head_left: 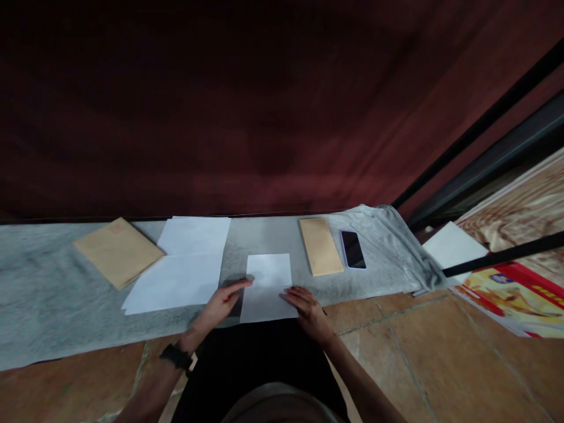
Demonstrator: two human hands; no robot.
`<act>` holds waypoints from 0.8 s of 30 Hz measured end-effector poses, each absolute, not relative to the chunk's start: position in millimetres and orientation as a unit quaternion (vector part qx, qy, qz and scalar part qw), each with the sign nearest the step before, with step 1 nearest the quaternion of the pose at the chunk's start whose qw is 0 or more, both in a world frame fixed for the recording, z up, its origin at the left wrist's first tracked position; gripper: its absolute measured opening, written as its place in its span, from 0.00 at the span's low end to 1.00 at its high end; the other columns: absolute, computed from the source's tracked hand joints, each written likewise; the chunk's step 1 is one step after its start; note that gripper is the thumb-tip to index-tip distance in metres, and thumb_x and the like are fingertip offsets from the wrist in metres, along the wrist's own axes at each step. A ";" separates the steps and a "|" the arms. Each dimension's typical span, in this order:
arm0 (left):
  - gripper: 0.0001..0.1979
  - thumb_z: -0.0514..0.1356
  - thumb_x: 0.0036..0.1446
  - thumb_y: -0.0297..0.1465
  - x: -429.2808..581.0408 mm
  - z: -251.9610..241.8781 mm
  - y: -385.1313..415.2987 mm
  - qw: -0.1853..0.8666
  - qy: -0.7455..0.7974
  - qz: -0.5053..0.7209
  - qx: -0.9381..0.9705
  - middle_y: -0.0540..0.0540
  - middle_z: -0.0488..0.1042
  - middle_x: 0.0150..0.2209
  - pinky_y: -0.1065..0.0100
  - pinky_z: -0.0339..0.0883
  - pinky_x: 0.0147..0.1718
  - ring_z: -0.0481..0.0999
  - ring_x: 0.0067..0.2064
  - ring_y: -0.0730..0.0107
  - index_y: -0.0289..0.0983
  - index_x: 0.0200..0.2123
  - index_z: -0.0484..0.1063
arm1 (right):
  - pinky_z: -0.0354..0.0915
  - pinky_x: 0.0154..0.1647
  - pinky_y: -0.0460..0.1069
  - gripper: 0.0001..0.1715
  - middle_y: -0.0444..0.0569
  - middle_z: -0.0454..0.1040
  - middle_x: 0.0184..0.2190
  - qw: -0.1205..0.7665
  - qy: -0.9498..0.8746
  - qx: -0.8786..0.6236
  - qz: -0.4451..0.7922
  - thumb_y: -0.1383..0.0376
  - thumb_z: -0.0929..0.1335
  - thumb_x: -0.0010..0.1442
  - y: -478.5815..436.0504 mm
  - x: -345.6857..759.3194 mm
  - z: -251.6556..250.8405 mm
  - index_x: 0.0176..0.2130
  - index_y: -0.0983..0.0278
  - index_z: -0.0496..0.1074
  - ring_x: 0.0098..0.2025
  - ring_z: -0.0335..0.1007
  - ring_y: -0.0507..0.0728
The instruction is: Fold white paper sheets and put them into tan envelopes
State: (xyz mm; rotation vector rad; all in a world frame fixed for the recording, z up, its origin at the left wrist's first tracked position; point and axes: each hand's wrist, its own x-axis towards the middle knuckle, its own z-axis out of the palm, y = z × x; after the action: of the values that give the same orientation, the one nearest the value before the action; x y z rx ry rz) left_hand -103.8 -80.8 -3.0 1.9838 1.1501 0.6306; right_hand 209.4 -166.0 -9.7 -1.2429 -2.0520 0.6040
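Note:
A folded white sheet of paper lies on the grey cloth straight in front of me. My left hand rests at the sheet's left edge, fingers stretched out and pointing onto it. My right hand lies flat on the sheet's lower right corner, fingers spread. Neither hand holds anything. A dark watch sits on my left wrist.
Left of the sheet lie loose white sheets and a stack of brown envelopes. To the right are a narrow brown envelope and a dark phone. A dark red curtain hangs behind. Tiled floor, a white sheet and a printed poster lie right.

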 end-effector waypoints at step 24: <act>0.19 0.55 0.61 0.23 -80.0 7.5 -126.1 0.197 0.425 0.197 0.861 0.44 0.75 0.59 0.52 0.59 0.66 0.70 0.63 0.61 0.42 0.52 0.76 | 0.67 0.61 0.61 0.20 0.47 0.80 0.50 0.398 -0.698 -0.525 0.281 0.69 0.65 0.63 -154.3 209.6 -19.0 0.50 0.55 0.79 0.55 0.74 0.60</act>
State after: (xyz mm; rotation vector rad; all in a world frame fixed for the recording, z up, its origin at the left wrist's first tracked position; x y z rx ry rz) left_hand -80.0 -126.1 7.5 2.4115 1.1905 0.5528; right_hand 209.6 -154.3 -19.0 -1.3298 -1.7663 0.7114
